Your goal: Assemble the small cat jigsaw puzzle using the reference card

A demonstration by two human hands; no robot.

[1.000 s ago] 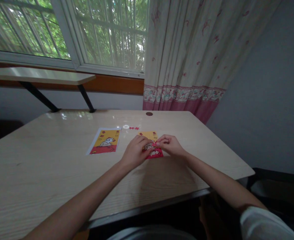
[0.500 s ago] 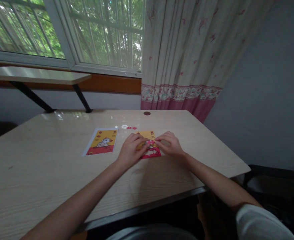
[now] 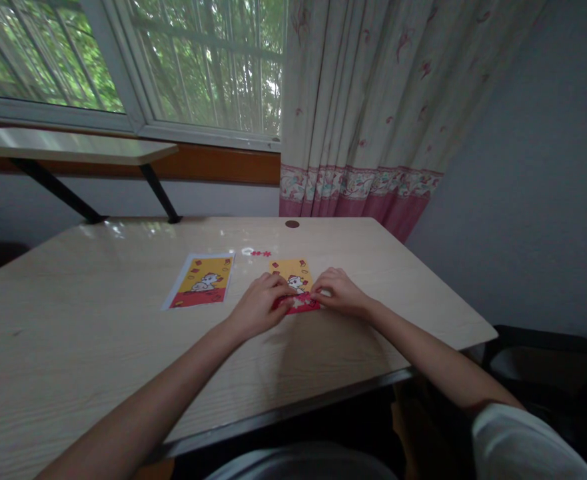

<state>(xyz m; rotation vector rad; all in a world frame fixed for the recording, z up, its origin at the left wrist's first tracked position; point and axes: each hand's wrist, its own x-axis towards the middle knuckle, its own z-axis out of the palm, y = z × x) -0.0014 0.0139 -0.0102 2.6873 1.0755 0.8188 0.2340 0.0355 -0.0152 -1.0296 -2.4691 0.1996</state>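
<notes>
A jigsaw puzzle point(image 3: 291, 268) with a yellow top, a white animal and a red lower band lies flat on the table. Pale gaps show in the red band. Over its lower left side, my left hand point(image 3: 259, 303) is closed, with thumb and fingertips at a red puzzle piece laid against the red part. My right hand point(image 3: 342, 293) pinches at the right end of that same piece. Fingertips partly cover the piece, so its outline is unclear. Beyond the puzzle, several loose red puzzle pieces point(image 3: 261, 253) rest on the table.
To the left lies a printed sheet point(image 3: 204, 283) bearing the same picture. A dark round disc point(image 3: 292, 225) is near the back edge of the wooden table point(image 3: 123, 320). A raised shelf point(image 3: 73, 147) stands at back left; a curtain point(image 3: 358, 133) hangs behind.
Both hands have lowered the red piece from over the animal toward the red band, nearer to me. More of the animal now shows. The view has shifted slightly.
</notes>
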